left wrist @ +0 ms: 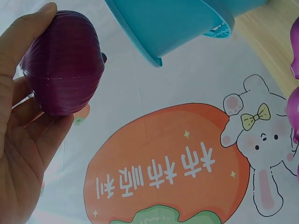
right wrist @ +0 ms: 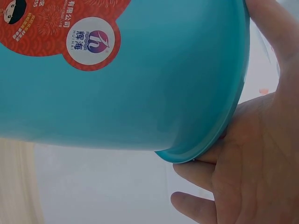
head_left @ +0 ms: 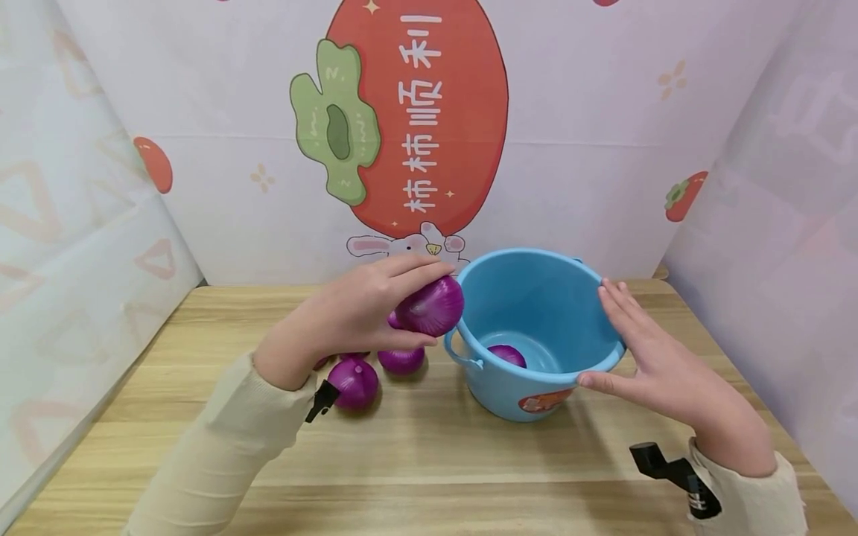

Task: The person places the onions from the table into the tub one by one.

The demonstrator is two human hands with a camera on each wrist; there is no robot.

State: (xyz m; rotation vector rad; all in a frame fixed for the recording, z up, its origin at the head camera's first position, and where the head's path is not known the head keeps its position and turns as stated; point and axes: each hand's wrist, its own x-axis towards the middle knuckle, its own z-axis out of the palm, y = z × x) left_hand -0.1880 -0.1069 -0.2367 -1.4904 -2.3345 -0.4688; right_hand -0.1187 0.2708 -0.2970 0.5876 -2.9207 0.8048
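A purple onion (head_left: pixel 432 307) is held up in the left hand (head_left: pixel 365 305), gripped between the thumb below and the fingers laid over its top; the left forearm is stretched forward and inward, with the wrist raised above the wooden table (head_left: pixel 402 461); the held onion is kept just beside the near-left rim of the blue bucket (head_left: pixel 492 391), outside its mouth; the right hand (head_left: pixel 660 365) is spread wide against the bucket's rim, its thumb set on the side nearer the body and its straight fingers placed farther along; the bucket is thus stood between the two hands; another onion (head_left: pixel 507 354) is seen inside it, at the bottom, on the side toward the left hand; loose onions (head_left: pixel 354 384) are gathered on the table beneath the left hand and beside its wrist.
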